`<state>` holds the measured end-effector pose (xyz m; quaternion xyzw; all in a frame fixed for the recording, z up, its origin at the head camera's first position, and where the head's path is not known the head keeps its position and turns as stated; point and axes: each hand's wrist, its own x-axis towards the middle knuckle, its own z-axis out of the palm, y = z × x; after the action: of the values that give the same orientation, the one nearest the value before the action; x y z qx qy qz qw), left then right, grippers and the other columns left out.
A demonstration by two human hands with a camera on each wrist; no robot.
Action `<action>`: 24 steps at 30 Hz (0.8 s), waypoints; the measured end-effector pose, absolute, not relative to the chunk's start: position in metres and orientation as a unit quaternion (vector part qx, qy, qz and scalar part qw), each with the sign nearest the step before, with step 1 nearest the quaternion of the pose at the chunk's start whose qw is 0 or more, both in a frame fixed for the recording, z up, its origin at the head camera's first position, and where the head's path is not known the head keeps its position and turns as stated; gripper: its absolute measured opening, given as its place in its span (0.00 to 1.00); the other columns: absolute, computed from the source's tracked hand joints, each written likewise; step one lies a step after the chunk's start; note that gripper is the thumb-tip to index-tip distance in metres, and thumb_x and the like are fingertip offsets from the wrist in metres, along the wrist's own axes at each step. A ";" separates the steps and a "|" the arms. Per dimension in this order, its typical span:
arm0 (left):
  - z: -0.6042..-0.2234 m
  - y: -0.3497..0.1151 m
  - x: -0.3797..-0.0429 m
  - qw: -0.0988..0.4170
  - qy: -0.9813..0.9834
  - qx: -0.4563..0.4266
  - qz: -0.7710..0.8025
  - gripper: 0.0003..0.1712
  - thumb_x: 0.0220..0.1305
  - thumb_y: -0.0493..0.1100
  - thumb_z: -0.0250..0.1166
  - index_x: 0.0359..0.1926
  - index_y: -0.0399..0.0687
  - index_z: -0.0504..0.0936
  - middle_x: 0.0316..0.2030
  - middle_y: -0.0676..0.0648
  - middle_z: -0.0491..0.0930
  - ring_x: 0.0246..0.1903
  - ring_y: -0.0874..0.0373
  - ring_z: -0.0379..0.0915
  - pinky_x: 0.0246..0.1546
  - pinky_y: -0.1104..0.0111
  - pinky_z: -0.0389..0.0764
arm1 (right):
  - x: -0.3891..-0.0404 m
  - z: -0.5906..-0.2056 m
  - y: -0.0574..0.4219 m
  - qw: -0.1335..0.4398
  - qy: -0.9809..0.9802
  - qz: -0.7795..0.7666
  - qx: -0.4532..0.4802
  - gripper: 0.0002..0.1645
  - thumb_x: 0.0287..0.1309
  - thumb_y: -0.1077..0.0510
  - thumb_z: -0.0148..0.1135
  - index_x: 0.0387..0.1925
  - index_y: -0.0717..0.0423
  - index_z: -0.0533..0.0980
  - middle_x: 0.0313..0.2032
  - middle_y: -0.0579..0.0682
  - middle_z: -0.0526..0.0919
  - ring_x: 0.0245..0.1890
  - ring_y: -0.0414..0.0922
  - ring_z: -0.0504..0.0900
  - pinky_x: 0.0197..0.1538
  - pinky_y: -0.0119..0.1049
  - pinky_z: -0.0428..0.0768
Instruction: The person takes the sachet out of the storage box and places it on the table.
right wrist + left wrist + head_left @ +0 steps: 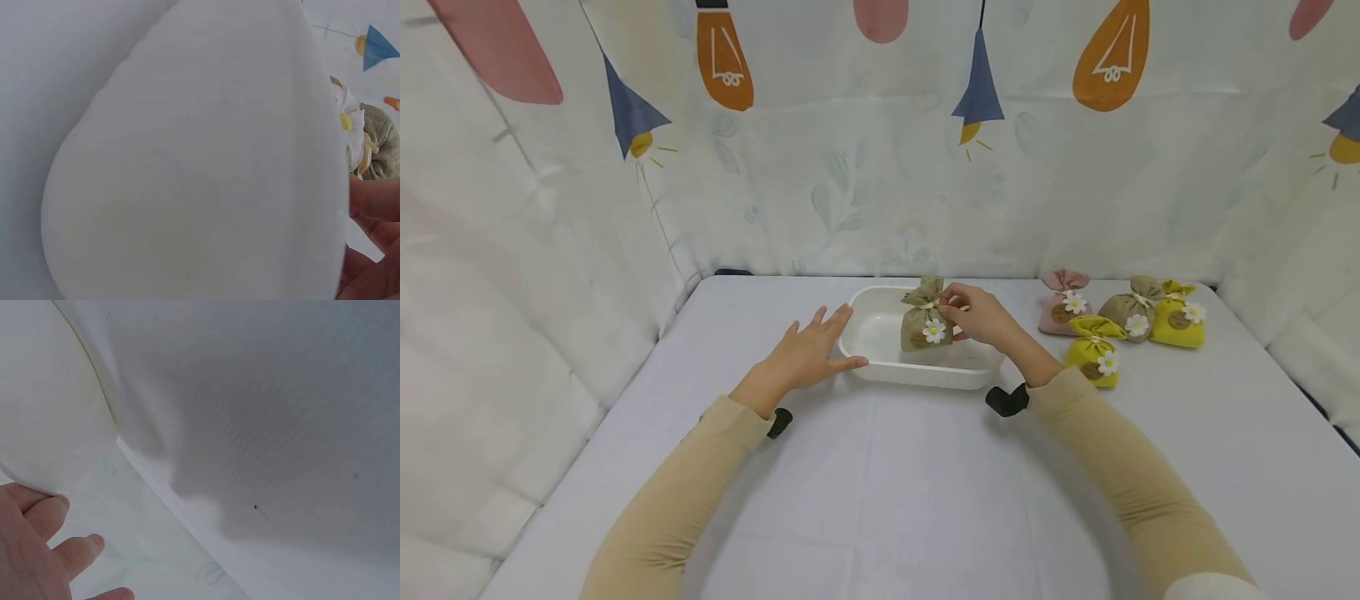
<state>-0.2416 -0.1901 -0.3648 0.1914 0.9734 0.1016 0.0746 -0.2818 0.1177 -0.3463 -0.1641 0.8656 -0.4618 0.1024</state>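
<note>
A white oval-cornered plastic basin (917, 374) sits on the table toward the back. My right hand (983, 317) pinches the tied neck of a grey-green cloth pouch (916, 323), which has a white daisy on its front and is upright over the basin. A bit of pink (961, 336) shows behind the pouch, mostly hidden. My left hand (811, 350) is spread at the basin's left end, its fingertips and thumb on the rim. In the right wrist view the basin's outer wall (200, 156) hides most of the pouch (381, 134).
To the right of the basin stand a pink pouch (1054, 317), another grey-green pouch (1122, 310) and two yellow pouches, one at the far right (1172, 329) and one nearer (1081, 357). A white patterned curtain (865, 167) hangs behind the white-covered table (925, 483).
</note>
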 end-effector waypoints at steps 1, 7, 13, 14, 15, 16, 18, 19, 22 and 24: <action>-0.365 -0.190 -0.242 0.074 0.973 0.192 0.102 0.60 0.68 0.76 0.55 0.83 0.48 0.40 0.82 0.47 0.41 0.79 0.42 0.34 0.72 0.35 0.42 | -0.281 -0.347 0.120 0.101 0.865 -0.462 -0.166 0.08 0.78 0.59 0.53 0.48 0.60 0.74 0.53 0.64 0.80 0.49 0.57 0.82 0.45 0.50 0.87; -0.368 -0.191 -0.243 0.071 0.973 0.191 0.106 0.61 0.67 0.77 0.54 0.83 0.49 0.40 0.82 0.47 0.41 0.80 0.42 0.34 0.73 0.35 0.43 | -0.277 -0.344 0.132 0.091 0.865 -0.460 -0.180 0.08 0.78 0.59 0.53 0.48 0.61 0.74 0.53 0.64 0.80 0.49 0.57 0.82 0.46 0.52 0.87; -0.369 -0.192 -0.244 0.067 0.973 0.194 0.104 0.61 0.67 0.78 0.53 0.83 0.49 0.40 0.82 0.48 0.41 0.79 0.42 0.35 0.72 0.35 0.43 | -0.269 -0.341 0.144 0.079 0.876 -0.439 -0.185 0.07 0.78 0.59 0.53 0.48 0.59 0.74 0.54 0.64 0.80 0.48 0.57 0.84 0.44 0.52 0.87; -0.370 -0.192 -0.244 0.066 0.973 0.195 0.104 0.61 0.67 0.79 0.52 0.83 0.49 0.39 0.82 0.48 0.41 0.79 0.42 0.35 0.72 0.35 0.43 | -0.268 -0.341 0.145 0.077 0.878 -0.435 -0.186 0.07 0.78 0.59 0.53 0.48 0.59 0.74 0.54 0.64 0.80 0.48 0.57 0.85 0.44 0.51 0.87; -0.370 -0.192 -0.244 0.065 0.973 0.196 0.104 0.61 0.66 0.79 0.52 0.83 0.49 0.39 0.82 0.48 0.41 0.79 0.42 0.35 0.72 0.35 0.44 | -0.266 -0.340 0.147 0.074 0.880 -0.431 -0.187 0.07 0.78 0.59 0.53 0.48 0.59 0.74 0.54 0.64 0.80 0.47 0.57 0.85 0.44 0.51 0.87; -0.370 -0.192 -0.244 0.064 0.973 0.196 0.104 0.61 0.66 0.79 0.52 0.83 0.49 0.39 0.82 0.48 0.41 0.79 0.42 0.35 0.72 0.35 0.44 | -0.265 -0.339 0.149 0.072 0.881 -0.428 -0.188 0.07 0.78 0.60 0.53 0.48 0.59 0.74 0.54 0.65 0.80 0.47 0.57 0.85 0.43 0.51 0.87; -0.370 -0.192 -0.244 0.065 0.973 0.196 0.105 0.62 0.66 0.79 0.52 0.83 0.50 0.39 0.82 0.48 0.41 0.79 0.42 0.35 0.72 0.35 0.43 | -0.263 -0.337 0.153 0.068 0.883 -0.424 -0.189 0.07 0.78 0.60 0.53 0.49 0.60 0.74 0.53 0.65 0.80 0.47 0.58 0.85 0.43 0.49 0.88; -0.371 -0.193 -0.245 0.065 0.973 0.196 0.105 0.62 0.66 0.80 0.52 0.83 0.50 0.39 0.82 0.48 0.41 0.79 0.42 0.35 0.72 0.34 0.43 | -0.262 -0.336 0.155 0.067 0.884 -0.422 -0.189 0.07 0.78 0.60 0.53 0.49 0.61 0.74 0.53 0.65 0.80 0.48 0.58 0.85 0.43 0.48 0.88; -0.371 -0.193 -0.245 0.066 0.973 0.196 0.105 0.62 0.65 0.80 0.52 0.83 0.50 0.39 0.82 0.48 0.40 0.79 0.42 0.35 0.72 0.34 0.43 | -0.259 -0.332 0.162 0.065 0.885 -0.421 -0.189 0.08 0.78 0.61 0.52 0.50 0.62 0.73 0.52 0.65 0.79 0.48 0.59 0.84 0.42 0.45 0.88; -0.371 -0.193 -0.245 0.067 0.973 0.196 0.105 0.62 0.65 0.80 0.51 0.83 0.50 0.38 0.82 0.49 0.40 0.79 0.42 0.34 0.72 0.35 0.42 | -0.256 -0.328 0.166 0.065 0.882 -0.426 -0.190 0.08 0.78 0.61 0.51 0.50 0.63 0.73 0.52 0.66 0.79 0.48 0.59 0.84 0.42 0.45 0.88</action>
<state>-0.2451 -0.1925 -0.3715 0.1959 0.9727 0.1047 0.0673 -0.2563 0.1661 -0.3283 -0.1897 0.8824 -0.4256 0.0650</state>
